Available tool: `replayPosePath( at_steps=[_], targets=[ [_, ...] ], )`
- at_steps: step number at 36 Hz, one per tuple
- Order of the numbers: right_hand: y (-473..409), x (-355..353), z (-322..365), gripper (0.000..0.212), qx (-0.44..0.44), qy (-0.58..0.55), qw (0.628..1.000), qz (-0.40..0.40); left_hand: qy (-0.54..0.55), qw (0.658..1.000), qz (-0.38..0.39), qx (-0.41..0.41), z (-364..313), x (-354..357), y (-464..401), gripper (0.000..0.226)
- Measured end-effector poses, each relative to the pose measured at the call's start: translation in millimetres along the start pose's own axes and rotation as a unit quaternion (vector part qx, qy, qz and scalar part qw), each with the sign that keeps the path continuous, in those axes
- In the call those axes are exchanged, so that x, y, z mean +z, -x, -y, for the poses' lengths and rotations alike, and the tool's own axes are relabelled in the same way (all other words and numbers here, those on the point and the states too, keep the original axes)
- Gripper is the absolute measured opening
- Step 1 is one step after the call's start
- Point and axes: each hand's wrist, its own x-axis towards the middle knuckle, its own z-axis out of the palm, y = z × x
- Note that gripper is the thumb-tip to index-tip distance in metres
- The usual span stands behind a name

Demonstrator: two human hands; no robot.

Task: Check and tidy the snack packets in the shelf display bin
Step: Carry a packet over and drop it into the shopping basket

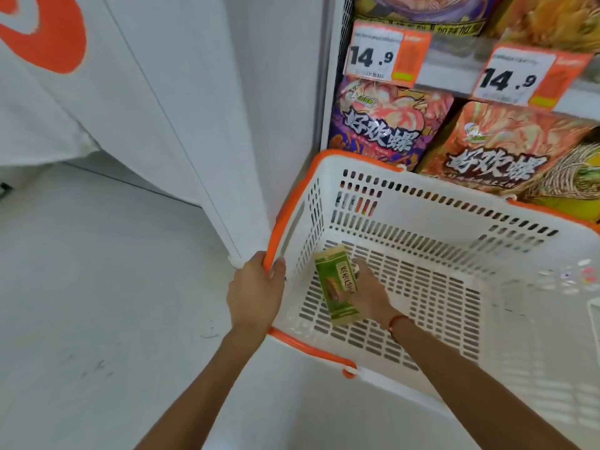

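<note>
A white slotted bin (506,323) with an orange rim stands in front of the shelf. My left hand (255,292) grips the bin's orange rim at its left corner. Inside, near the left wall, lies a green snack packet (334,287) with printed characters. My right hand (368,292) reaches into the bin and holds that packet along its right edge, fingers curled over it. The rest of the bin's floor shows bare slots.
Large noodle bags, one purple (386,125) and one orange (500,151), stand on the shelf behind the bin under two price tags (380,56) reading 14.9. A white panel (201,125) rises left of the shelf. White floor (97,303) spreads to the left.
</note>
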Motion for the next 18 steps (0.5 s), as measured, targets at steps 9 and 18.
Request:
replayPosePath(
  at_steps=[9,18],
  targets=[
    [-6,2,-8,0.090,-0.015,0.120,0.992,0.047,0.002,1.000,0.017,-0.023,-4,-3,2,0.014],
    [44,-44,9,0.070,0.034,0.177,0.980,0.086,-0.005,0.996,0.030,-0.079,-22,-24,20,0.064]
  ],
)
